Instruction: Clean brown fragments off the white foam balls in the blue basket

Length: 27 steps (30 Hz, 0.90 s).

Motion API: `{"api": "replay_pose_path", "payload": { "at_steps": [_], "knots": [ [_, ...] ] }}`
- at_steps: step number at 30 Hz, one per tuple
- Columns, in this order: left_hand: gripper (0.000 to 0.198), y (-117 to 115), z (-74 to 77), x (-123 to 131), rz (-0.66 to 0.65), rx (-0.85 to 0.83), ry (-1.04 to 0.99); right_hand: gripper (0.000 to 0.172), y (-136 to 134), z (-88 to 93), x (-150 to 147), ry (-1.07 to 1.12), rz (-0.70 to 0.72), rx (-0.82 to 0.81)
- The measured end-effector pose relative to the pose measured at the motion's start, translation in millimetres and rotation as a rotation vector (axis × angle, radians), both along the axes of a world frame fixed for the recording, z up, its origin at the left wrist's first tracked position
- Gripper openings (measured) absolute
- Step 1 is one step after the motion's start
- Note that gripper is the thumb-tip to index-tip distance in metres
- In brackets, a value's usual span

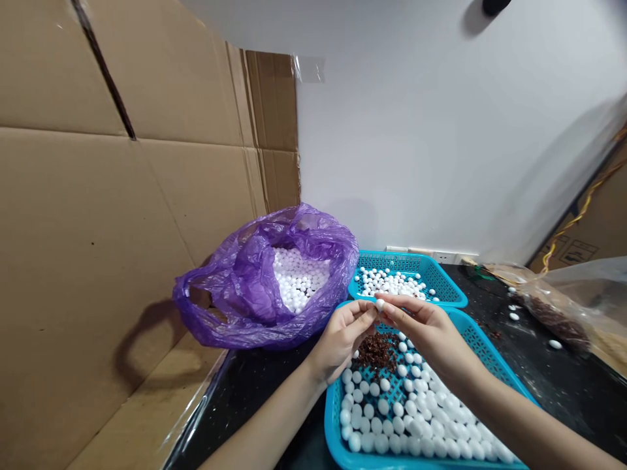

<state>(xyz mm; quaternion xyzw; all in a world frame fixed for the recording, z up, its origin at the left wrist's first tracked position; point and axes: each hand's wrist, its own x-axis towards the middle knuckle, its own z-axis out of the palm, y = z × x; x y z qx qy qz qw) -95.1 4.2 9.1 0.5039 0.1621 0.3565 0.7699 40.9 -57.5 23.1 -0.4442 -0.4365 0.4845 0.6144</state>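
Because the white foam ball (380, 304) sits pinched between the nearly closed fingers (392, 301) of the left hand (343, 339) and right hand (421, 326), above the blue plastic basket (332, 418), a weak grip risks dropping it among the brown granules (377, 352) and loose foam balls (382, 408) below.

From here I see the near basket (337, 424) on the tabletop (563, 372), with the far basket (406, 261) just behind it against the wall (416, 130). The near one holds balls (382, 408) and a heap of small bits (377, 349); the far one holds more balls (392, 282). To their left, a plastic bag (313, 241) of balls sits against a cardboard sheet (98, 228). A clear bag (573, 307) lies right, with loose balls (513, 316) beside it. The left hand (340, 343) and right hand (421, 329) meet over the near basket, a ball (380, 304) between them.
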Motion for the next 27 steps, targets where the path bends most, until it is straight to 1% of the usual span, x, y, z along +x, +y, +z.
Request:
{"api": "replay_pose_path", "payload": {
  "at_steps": [5,8,12,15,23,27],
  "knots": [
    [0.024,0,-0.7,0,-0.002,-0.004,-0.004,0.025,-3,7.2,2,-0.014,0.030,-0.023],
    [0.025,-2,0.1,0,0.011,-0.020,-0.003,0.024,-3,9.2,2,0.077,0.043,-0.049],
    [0.026,-3,0.6,0,0.041,-0.039,-0.007,0.017,-2,11.9,1,0.235,0.094,-0.073],
    [0.028,-3,0.9,1,0.060,-0.050,-0.020,0.016,-1,12.6,0,0.280,0.116,-0.083],
    [0.026,-1,-0.2,1,0.081,-0.068,-0.058,0.020,-1,4.9,-4,0.297,0.090,-0.112],
    [0.024,-1,-1.9,1,0.100,-0.083,-0.094,0.021,2,0.1,-7,0.332,0.071,-0.091]
  ]
}}
